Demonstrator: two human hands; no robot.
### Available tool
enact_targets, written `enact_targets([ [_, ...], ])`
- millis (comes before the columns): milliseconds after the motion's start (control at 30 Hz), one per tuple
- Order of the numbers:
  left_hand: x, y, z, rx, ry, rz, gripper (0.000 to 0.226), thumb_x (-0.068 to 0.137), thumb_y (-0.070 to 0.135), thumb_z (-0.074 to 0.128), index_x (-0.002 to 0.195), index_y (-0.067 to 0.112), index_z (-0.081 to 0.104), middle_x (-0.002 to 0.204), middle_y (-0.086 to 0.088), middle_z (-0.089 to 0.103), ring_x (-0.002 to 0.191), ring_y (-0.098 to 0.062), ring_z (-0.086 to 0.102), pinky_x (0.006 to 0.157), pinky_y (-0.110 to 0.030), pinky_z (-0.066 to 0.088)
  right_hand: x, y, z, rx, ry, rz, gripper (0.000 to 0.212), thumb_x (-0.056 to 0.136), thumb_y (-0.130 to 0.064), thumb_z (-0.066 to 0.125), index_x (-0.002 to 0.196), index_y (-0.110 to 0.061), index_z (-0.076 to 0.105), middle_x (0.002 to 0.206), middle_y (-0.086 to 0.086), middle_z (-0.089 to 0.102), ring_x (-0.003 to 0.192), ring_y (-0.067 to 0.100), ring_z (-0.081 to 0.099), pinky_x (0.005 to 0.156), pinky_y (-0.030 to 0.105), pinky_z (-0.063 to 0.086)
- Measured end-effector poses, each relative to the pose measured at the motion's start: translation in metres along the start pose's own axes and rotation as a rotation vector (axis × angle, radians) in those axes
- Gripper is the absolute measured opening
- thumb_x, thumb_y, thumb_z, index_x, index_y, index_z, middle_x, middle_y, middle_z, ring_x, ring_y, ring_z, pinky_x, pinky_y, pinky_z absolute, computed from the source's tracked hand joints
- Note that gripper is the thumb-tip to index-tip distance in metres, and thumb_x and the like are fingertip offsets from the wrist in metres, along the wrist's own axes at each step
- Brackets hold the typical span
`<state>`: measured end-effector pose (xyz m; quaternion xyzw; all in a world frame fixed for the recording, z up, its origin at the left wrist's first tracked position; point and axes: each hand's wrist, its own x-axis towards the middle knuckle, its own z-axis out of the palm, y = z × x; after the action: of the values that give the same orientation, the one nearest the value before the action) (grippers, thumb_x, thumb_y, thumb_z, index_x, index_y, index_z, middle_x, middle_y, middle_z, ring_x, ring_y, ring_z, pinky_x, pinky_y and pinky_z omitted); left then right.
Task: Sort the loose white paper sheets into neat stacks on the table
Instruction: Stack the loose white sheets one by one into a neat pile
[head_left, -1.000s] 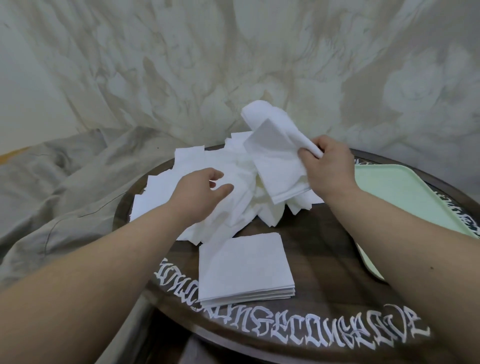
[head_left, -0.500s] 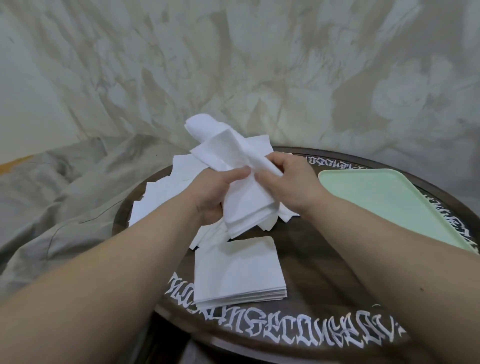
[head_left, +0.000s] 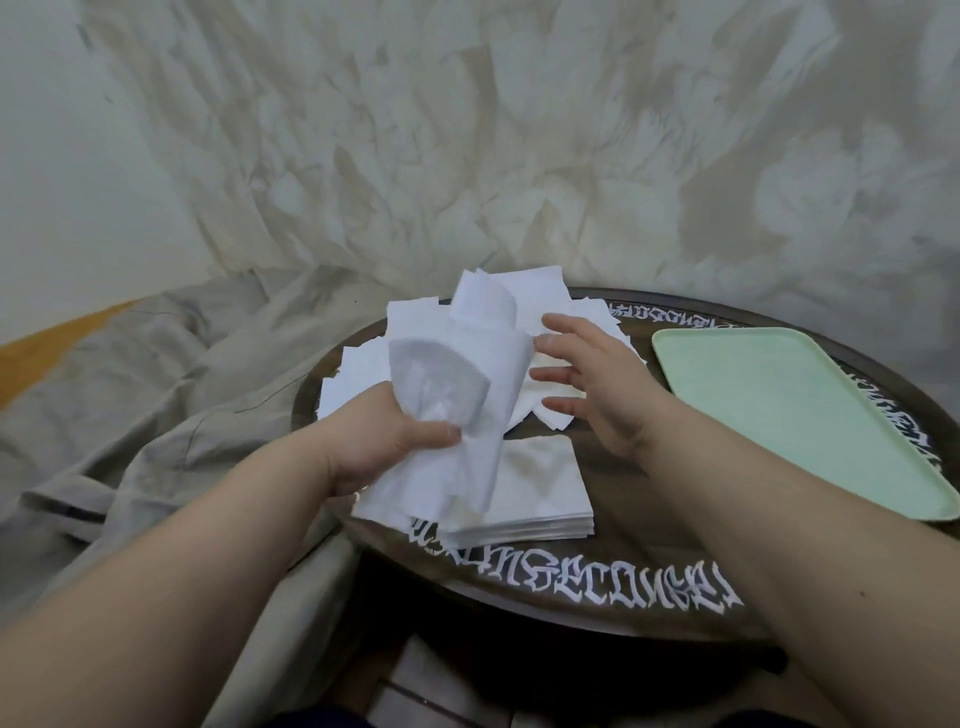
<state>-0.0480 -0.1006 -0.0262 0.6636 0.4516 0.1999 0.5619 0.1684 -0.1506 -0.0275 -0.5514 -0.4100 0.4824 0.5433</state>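
Left hand (head_left: 387, 447) grips a curled white sheet (head_left: 467, 384) held up over the near-side neat stack (head_left: 535, 493), hiding the stack's left part and much of the loose pile (head_left: 524, 306) lying just behind the stack; right hand (head_left: 587, 384) is released, fingers spread, holding nothing, hovering just right of the sheet. Stack sits on a dark round table (head_left: 613, 561) with white rim lettering, partly cut off by the forearms. Pale green tray (head_left: 810, 415) lies right of the stack, rumpled beige cloth (head_left: 156, 395) left of it, mottled wall behind.
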Motion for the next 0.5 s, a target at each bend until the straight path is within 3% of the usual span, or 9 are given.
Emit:
enact_targets([
  [67,-0.010,0.002,-0.002,0.158,-0.032,-0.017,0.046,0.061,0.026,0.073,0.105,0.015,0.066,0.099,-0.003,0.074,0.093,-0.021,0.070,0.089,-0.043,0.054,-0.007,-0.003,0.002,0.032,-0.069,0.027,0.062,0.070,-0.035,0.067,0.129,-0.030,0.049,0.120,-0.007,0.061,0.108,0.014,0.059,0.088,0.036,0.048],
  [133,-0.018,0.002,-0.004,0.207,-0.060,-0.040,0.048,0.062,0.028,0.073,0.107,0.016,0.066,0.101,-0.002,0.073,0.094,-0.020,0.070,0.091,-0.043,0.053,-0.013,-0.007,0.005,0.035,-0.116,0.046,0.062,0.067,-0.033,0.069,0.127,-0.029,0.052,0.117,-0.002,0.063,0.106,0.016,0.061,0.085,0.037,0.050],
  [300,-0.026,-0.001,-0.004,0.054,-0.097,-0.107,0.045,0.067,0.018,0.078,0.110,0.012,0.064,0.103,-0.009,0.073,0.096,-0.029,0.069,0.091,-0.048,0.053,-0.027,-0.009,0.007,0.032,-0.178,0.032,0.022,0.078,-0.010,0.073,0.099,-0.014,0.066,0.100,0.006,0.065,0.086,0.016,0.065,0.069,0.030,0.054],
  [400,-0.030,-0.002,-0.002,0.003,-0.132,-0.125,0.046,0.066,0.017,0.076,0.110,0.010,0.064,0.104,-0.012,0.072,0.096,-0.030,0.069,0.088,-0.046,0.054,-0.032,-0.012,0.007,-0.074,-0.099,-0.013,0.049,0.079,-0.014,0.074,0.123,-0.022,0.055,0.122,-0.005,0.051,0.092,0.004,0.062,0.063,0.020,0.052],
  [500,-0.032,0.000,0.001,0.171,-0.198,-0.121,0.043,0.069,0.021,0.076,0.110,0.013,0.065,0.104,-0.008,0.072,0.096,-0.027,0.069,0.089,-0.044,0.054,-0.030,-0.017,0.006,-0.175,-0.079,-0.013,0.085,0.074,-0.029,0.078,0.145,-0.034,0.030,0.146,-0.013,0.032,0.123,0.010,0.046,0.093,0.034,0.045],
])
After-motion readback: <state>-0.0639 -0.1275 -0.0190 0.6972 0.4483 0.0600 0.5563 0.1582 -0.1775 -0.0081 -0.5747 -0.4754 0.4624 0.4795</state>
